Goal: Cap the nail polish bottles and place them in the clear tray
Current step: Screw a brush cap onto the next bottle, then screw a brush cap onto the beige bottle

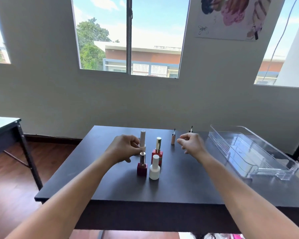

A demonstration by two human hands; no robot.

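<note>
Four capped nail polish bottles stand mid-table. They are a tall beige bottle [142, 139], a red bottle with a gold cap [157, 151], a dark red bottle with a rose-gold cap [142, 167] and a white bottle [154, 169]. My left hand [124, 149] pinches the beige bottle at its base. My right hand [191, 144] hovers with loosely curled fingers and holds nothing. A beige cap [173, 139] stands just left of it, brush up. A second brush [191, 129] pokes up behind that hand. The clear tray [245, 149] lies at the right and holds no bottles.
The dark table [179, 185] ends in a front edge near me, and its back edge meets the wall under the window. A second dark table [5, 133] stands to the left across a strip of wooden floor.
</note>
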